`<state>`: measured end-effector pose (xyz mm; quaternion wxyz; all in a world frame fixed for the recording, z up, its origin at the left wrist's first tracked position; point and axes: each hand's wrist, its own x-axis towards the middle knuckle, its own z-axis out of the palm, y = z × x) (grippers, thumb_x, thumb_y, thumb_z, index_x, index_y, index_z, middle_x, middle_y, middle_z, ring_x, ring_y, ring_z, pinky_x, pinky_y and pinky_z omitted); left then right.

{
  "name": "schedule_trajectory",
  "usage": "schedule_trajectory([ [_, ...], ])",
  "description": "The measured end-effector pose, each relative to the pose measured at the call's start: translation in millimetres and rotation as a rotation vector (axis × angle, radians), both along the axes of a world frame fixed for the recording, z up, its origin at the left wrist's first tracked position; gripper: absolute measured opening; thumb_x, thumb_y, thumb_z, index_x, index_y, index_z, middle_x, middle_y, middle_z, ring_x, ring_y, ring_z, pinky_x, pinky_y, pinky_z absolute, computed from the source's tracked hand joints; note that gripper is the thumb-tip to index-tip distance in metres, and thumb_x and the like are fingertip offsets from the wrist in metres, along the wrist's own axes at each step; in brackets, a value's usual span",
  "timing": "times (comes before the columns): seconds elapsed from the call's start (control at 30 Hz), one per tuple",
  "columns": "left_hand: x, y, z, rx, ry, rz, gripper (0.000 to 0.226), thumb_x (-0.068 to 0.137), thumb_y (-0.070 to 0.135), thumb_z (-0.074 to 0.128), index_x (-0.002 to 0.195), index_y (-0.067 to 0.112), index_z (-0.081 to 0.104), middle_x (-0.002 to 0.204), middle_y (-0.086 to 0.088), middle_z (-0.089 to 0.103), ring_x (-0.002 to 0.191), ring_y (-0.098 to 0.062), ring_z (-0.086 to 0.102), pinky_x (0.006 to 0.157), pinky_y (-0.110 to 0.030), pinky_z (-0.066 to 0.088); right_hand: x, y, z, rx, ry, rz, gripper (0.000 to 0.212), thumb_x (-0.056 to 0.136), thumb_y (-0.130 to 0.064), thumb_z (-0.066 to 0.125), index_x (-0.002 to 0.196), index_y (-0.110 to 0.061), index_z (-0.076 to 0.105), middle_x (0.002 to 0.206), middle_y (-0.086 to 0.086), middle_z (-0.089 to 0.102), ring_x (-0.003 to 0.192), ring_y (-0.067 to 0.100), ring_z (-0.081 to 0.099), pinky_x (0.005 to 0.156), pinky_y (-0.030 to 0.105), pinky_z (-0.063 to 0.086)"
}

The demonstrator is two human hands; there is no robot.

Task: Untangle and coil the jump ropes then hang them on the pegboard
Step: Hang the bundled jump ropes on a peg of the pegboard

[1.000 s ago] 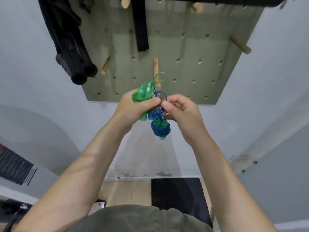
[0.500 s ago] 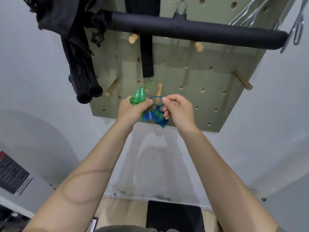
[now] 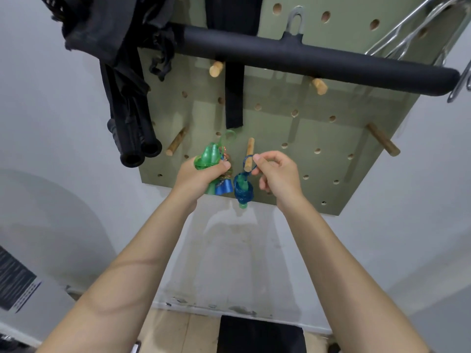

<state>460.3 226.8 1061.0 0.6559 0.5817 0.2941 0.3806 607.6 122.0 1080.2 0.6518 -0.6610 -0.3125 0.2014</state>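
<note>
A green pegboard (image 3: 318,138) hangs on the wall in front of me. My left hand (image 3: 201,175) grips a bundle of coiled jump ropes (image 3: 212,159), green on top with blue and orange parts below. My right hand (image 3: 276,171) pinches the loop of a coiled blue jump rope (image 3: 243,191). That loop lies around a wooden peg (image 3: 249,154) at the board's lower middle, and the blue coil hangs below it, between my two hands.
A thick black foam bar (image 3: 305,59) crosses the top of the board. Black handles and straps (image 3: 132,128) hang at the left, and a black strap (image 3: 234,98) hangs in the middle. More wooden pegs (image 3: 382,142) stick out. Metal hooks (image 3: 413,34) sit top right.
My hands have drawn apart. The blue coil has left the bundle and now hangs from the peg by its loop, with my right hand still on the loop.
</note>
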Motion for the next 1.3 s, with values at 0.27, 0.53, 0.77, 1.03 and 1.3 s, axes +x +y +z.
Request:
schedule_trajectory([
  [0.27,-47.8,-10.3,2.7,0.040,-0.126,-0.250,0.013,0.074,0.024,0.075,0.087,0.022,0.073,0.088,0.003,0.071,0.080,-0.014,0.067,0.070,-0.026,0.050,-32.7,-7.7,21.7,0.037,-0.135,0.163,0.012,0.096,-0.022,0.062,0.102,-0.015,0.068,0.080,0.009,0.061,0.044,0.013,0.045,0.045,0.021,0.036],
  [0.53,-55.2,-18.0,5.2,0.105,-0.157,-0.512,0.014,0.070,0.026,0.074,0.075,0.020,0.062,0.081,0.000,0.057,0.074,-0.017,0.056,0.066,-0.025,0.046,-40.6,-22.9,18.9,-0.135,-0.105,0.356,0.036,0.100,-0.039,0.051,0.102,-0.007,0.068,0.052,0.008,0.052,0.039,0.017,0.036,0.044,0.024,0.031],
  [0.77,-42.7,-24.1,-4.6,0.006,-0.089,-0.365,0.038,0.077,0.021,0.074,0.112,0.006,0.067,0.102,-0.006,0.070,0.093,-0.024,0.066,0.085,-0.036,0.050,-28.9,-34.9,14.0,0.020,-0.046,0.228,0.022,0.091,-0.016,0.068,0.094,0.006,0.065,0.074,0.015,0.062,0.046,0.015,0.044,0.045,0.024,0.038],
  [1.03,-30.3,-20.0,7.8,0.065,-0.080,-0.168,0.028,0.072,0.024,0.078,0.098,0.014,0.072,0.104,-0.004,0.076,0.094,-0.017,0.072,0.082,-0.029,0.056,-28.7,-31.4,10.9,-0.134,-0.149,0.277,0.008,0.082,-0.010,0.077,0.081,-0.010,0.070,0.055,-0.006,0.061,0.047,0.010,0.050,0.047,0.022,0.043],
  [1.3,-7.0,-16.2,8.2,0.130,0.022,-0.225,0.024,0.073,0.010,0.082,0.092,0.015,0.068,0.073,0.011,0.069,0.069,-0.003,0.066,0.058,-0.014,0.048,-16.4,-24.8,11.9,-0.086,-0.092,0.222,0.009,0.084,-0.008,0.076,0.083,-0.004,0.068,0.063,0.015,0.063,0.054,0.023,0.057,0.050,0.027,0.049],
])
